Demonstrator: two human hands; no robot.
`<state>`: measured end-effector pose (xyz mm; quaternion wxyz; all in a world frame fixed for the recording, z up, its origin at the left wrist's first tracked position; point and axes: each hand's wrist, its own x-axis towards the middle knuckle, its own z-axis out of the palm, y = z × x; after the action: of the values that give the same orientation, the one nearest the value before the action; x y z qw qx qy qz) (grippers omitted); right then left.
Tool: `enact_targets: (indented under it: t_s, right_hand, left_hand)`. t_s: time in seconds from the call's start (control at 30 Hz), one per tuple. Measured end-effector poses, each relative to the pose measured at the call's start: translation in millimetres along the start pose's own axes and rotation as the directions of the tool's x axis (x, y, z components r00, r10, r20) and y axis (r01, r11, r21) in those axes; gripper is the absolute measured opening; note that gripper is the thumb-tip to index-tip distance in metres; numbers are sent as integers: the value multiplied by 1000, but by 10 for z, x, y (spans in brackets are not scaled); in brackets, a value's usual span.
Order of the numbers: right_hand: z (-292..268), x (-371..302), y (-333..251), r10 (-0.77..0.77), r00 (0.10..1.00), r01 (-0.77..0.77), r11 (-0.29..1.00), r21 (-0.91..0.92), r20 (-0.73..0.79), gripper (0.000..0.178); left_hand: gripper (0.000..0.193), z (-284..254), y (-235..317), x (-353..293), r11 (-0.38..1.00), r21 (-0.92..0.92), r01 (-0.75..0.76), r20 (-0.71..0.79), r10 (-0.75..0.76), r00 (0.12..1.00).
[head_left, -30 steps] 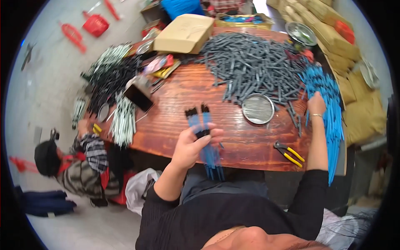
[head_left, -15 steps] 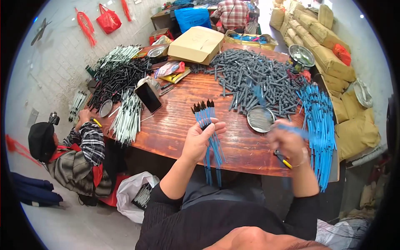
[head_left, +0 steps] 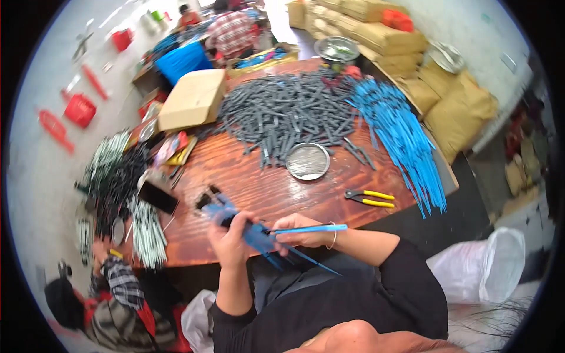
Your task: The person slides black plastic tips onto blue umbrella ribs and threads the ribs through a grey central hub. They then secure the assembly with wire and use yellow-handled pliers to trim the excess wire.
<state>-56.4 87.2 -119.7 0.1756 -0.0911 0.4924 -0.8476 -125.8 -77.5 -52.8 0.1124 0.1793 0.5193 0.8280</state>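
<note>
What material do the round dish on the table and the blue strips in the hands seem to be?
Round dish: likely metal, its silvery surface shines. Blue strips: probably plastic, with uniform bright colour, thin and straight; blur leaves this open. Table: varnished wood, with reddish grain and gloss.

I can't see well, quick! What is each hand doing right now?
Left hand: closed around a bundle of blue sticks with black tips.
Right hand: closed, pinching a single blue stick next to the bundle.
</note>
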Motion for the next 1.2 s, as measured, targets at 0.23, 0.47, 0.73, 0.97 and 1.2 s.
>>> enact_targets:
  t_s: [0.23, 0.47, 0.73, 0.97, 1.2]
  right_hand:
    - [-1970, -610, -568, -710, 540, -444, 217, -869, -453, 17]
    - [-3051, -1238, -862, -751, 283, -949, -127, -290, -597, 12]
    - [-2866, -1008, -1044, -776, 265, -873, 59, -485, -573, 14]
    - [-1711, -1037, -1423, -695, 508, -436, 302, -847, -509, 18]
    - [-411, -647, -1298, -455, 748, 81, 785, -615, -483, 17]
  left_hand:
    - [9, -256, 170, -164, 965, 263, 13, 20, -19, 1000]
    - [13, -297, 226, -191, 998, 41, 46, 29, -48, 998]
    - [26, -270, 222, -88, 986, 89, 140, 42, -144, 989]
    - [40, -193, 207, 121, 965, 25, 262, 190, -262, 946]
    - [66, -377, 236, 132, 869, -312, 384, 300, -293, 908]
